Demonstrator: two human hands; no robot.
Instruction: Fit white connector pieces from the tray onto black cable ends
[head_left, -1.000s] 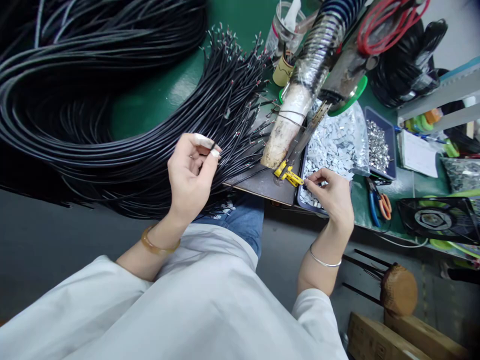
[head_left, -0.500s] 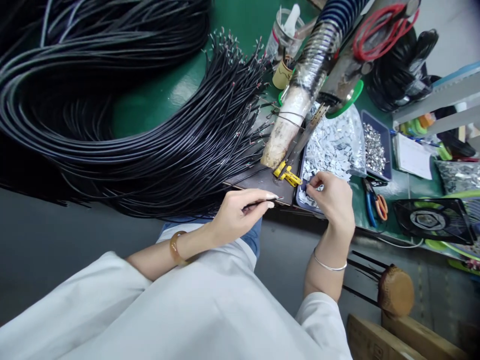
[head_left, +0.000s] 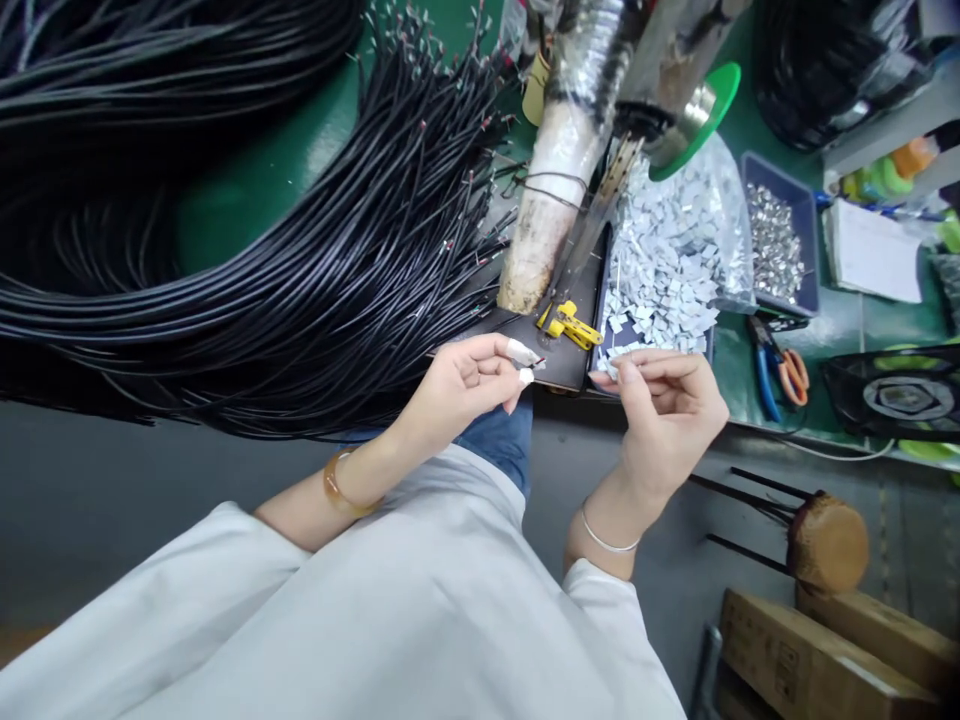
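My left hand [head_left: 480, 378] is closed in a pinch on the end of a black cable, its dark red wire tip [head_left: 539, 362] showing between thumb and forefinger. White wraps cover those two fingertips. To the right, my right hand [head_left: 664, 410] pinches with thumb and forefinger at the front edge of the tray of small pale flat pieces [head_left: 664, 285]. Whatever sits in that pinch is too small to make out. Between the hands, on a dark board [head_left: 566, 372], lies a yellow plastic clip-like part [head_left: 574, 326] below a metal soldering-iron-like rod [head_left: 581, 250].
A large bundle of black cables [head_left: 315, 270] fills the left of the green bench. A taped duct [head_left: 551, 200] hangs over the board. Right of the tray are a bin of metal parts [head_left: 776, 240], pliers [head_left: 780, 370] and a black fan [head_left: 900, 395]. A stool [head_left: 829, 540] stands below.
My right hand has drawn back from inside the tray to its front edge and turned, thumb toward me. My left hand's pinch has shifted slightly up and left in view. The camera view has shifted.
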